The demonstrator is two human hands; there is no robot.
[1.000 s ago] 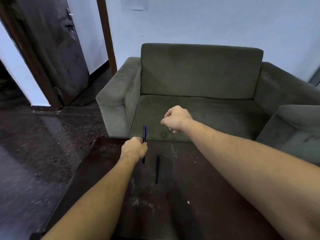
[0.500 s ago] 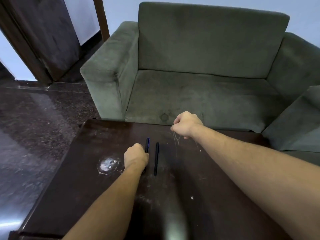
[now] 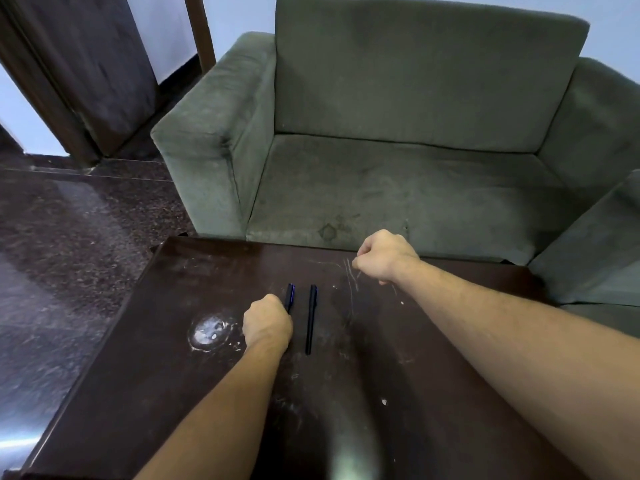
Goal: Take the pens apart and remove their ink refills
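Looking down from head height at a dark brown, scuffed counter (image 3: 433, 393), with two bare forearms reaching in from 6 o'clock. At 10 o'clock of the view, one dark wooden door (image 3: 86, 64) above a dark polished floor (image 3: 69, 254). On the counter, at 9 o'clock from the pens, one round whitish smear (image 3: 209, 332).

Just right of the smear, the left hand (image 3: 266, 325), knuckles up, grip curled tight around the lower part of the first pen (image 3: 290, 295). Slim and dark, with a blue sheen along one edge; only the upper end showing past the fingers, pointing to 12 o'clock. Resting on the counter or lifted off it: cannot tell.

Just beside it at 3 o'clock, apart and parallel, the second pen (image 3: 311, 318): slim, plain black, in one piece, flat on the counter. Two pens in all, both near the counter's middle.

At 1 o'clock from the pens, the right hand (image 3: 384, 256) above pale scratches (image 3: 349, 278), grip balled into a fist with fingers pressed together; anything inside hidden.

Beyond the counter's far edge at 12 o'clock, one grey-green sofa (image 3: 415, 98). At 3 o'clock, a matching upholstered arm (image 3: 588, 244).
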